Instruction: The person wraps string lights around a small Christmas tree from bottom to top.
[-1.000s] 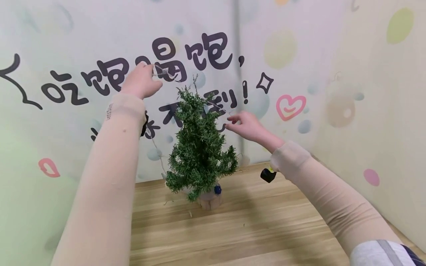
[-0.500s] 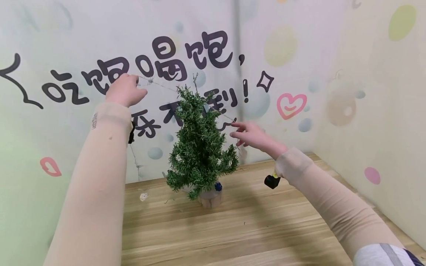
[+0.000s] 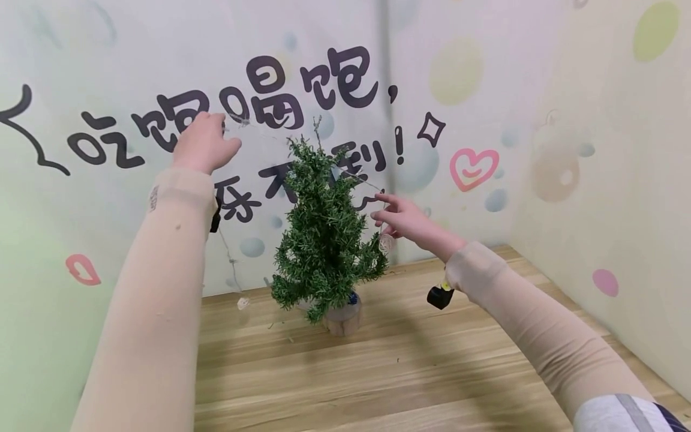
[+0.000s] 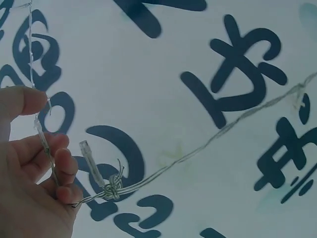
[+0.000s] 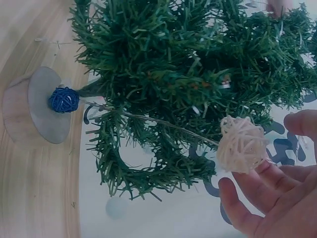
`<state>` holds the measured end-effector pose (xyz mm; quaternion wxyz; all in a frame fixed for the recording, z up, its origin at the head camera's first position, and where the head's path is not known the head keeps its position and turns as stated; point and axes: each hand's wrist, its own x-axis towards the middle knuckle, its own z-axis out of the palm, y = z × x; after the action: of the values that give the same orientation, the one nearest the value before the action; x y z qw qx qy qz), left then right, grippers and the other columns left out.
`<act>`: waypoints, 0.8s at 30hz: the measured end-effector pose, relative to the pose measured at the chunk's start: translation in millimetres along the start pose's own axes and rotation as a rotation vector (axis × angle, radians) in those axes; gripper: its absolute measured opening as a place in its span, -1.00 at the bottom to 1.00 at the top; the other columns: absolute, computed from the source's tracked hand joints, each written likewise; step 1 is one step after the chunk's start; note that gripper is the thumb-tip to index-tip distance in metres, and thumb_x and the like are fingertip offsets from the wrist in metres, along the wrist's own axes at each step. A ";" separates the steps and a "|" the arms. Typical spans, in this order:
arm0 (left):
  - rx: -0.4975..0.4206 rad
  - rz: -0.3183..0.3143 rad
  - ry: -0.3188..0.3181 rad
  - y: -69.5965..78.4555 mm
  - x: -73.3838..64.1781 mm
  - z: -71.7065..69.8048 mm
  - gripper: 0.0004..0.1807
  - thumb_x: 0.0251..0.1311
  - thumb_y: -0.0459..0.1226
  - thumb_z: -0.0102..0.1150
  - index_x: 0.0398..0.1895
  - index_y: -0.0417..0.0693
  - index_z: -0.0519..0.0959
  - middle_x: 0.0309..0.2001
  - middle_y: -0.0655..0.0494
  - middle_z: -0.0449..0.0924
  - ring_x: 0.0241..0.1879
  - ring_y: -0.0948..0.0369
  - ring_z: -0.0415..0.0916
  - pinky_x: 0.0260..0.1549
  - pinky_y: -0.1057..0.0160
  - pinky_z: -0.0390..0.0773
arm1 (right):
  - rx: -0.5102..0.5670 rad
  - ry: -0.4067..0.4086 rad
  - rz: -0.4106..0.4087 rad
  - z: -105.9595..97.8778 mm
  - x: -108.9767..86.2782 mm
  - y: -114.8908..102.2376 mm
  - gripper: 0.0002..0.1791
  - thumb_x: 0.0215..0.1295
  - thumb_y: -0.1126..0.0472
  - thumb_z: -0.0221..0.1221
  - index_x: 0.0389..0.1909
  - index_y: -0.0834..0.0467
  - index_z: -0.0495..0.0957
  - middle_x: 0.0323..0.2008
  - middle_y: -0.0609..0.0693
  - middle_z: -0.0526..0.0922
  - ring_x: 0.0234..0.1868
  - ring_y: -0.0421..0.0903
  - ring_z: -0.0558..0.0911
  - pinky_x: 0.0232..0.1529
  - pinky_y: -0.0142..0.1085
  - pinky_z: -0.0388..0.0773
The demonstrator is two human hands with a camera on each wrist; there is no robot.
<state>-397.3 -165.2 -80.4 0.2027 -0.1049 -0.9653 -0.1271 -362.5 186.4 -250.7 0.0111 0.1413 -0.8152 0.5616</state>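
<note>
A small artificial Christmas tree [image 3: 324, 234] stands on the table, in a round wood-coloured base [image 3: 343, 321]. My left hand [image 3: 202, 143], left of the treetop, grips a string of lights [image 4: 178, 159]; its thin clear wire runs through the curled fingers in the left wrist view, with a knot beside them. Behind the treetop the string passes on to my right hand [image 3: 412, 223], whose bent fingers hold it at the right side. A white wicker ball [image 5: 242, 144] on the string hangs at those fingertips, and a blue wicker ball [image 5: 64, 100] lies by the base.
Another white ball [image 3: 243, 303] dangles on a strand below the left wrist, near the table's back edge. The wooden table [image 3: 302, 384] ends at a wall [image 3: 335, 30] printed with large dark characters. A second wall [image 3: 604, 198] closes the right side.
My left hand has moved left and slightly down from near the treetop, drawing the string out. My right hand is slightly lower, and the white ball now hangs beside its fingers.
</note>
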 end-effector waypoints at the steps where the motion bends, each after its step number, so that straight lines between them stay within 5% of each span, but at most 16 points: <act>1: -0.010 0.005 0.010 3.1 2.0 -1.1 -0.25 0.24 -0.20 -0.22 0.48 -0.32 -0.01 0.40 -0.35 0.04 0.27 -0.29 0.16 0.21 -0.23 0.20 | 0.001 -0.002 0.003 0.1 -0.3 0.0 -0.24 0.38 0.13 0.09 0.52 0.10 -0.01 -0.07 0.21 0.56 -0.51 -0.19 0.56 -0.38 -0.30 0.54; 11: -0.127 -0.005 0.021 27.8 10.0 -7.3 -0.23 0.28 -0.14 -0.22 0.51 -0.25 -0.09 0.47 -0.27 -0.05 0.42 -0.15 -0.01 0.34 -0.08 0.06 | -0.003 -0.014 0.012 -0.1 -2.1 0.2 -0.17 0.38 0.10 0.09 0.54 0.10 -0.14 0.03 0.23 0.54 -0.55 -0.22 0.42 -0.51 -0.36 0.42; 19: -0.122 -0.055 -0.112 9.1 0.8 2.3 -0.21 0.25 -0.11 -0.21 0.47 -0.38 -0.03 0.45 -0.31 -0.01 0.40 -0.24 0.00 0.32 -0.12 0.08 | 0.089 -0.027 0.064 0.9 -0.1 0.8 -0.20 0.38 0.11 0.07 0.53 0.11 -0.09 0.10 0.20 0.51 -0.58 -0.24 0.42 -0.45 -0.35 0.42; 21: -0.134 -0.073 -0.142 1.6 -2.2 7.9 -0.20 0.26 -0.09 -0.21 0.46 -0.40 -0.04 0.45 -0.33 -0.03 0.41 -0.25 -0.04 0.33 -0.12 0.06 | 0.108 -0.029 0.070 1.2 0.2 2.6 -0.23 0.39 0.11 0.06 0.52 0.13 -0.04 0.18 0.19 0.47 -0.48 -0.22 0.45 -0.34 -0.31 0.45; 24: -0.144 -0.089 -0.163 -6.4 -6.9 15.8 -0.20 0.27 -0.08 -0.20 0.45 -0.43 -0.03 0.44 -0.35 -0.01 0.39 -0.27 -0.03 0.33 -0.12 0.06 | 0.126 -0.031 0.072 1.5 0.2 6.9 -0.30 0.40 0.11 0.05 0.49 0.18 0.07 0.32 0.18 0.36 -0.08 -0.09 0.53 -0.03 -0.15 0.46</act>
<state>-398.5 -167.7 -98.5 0.1098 -0.0860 -0.9706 -0.1962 -364.2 187.2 -257.6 -0.0308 0.1213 -0.7828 0.6096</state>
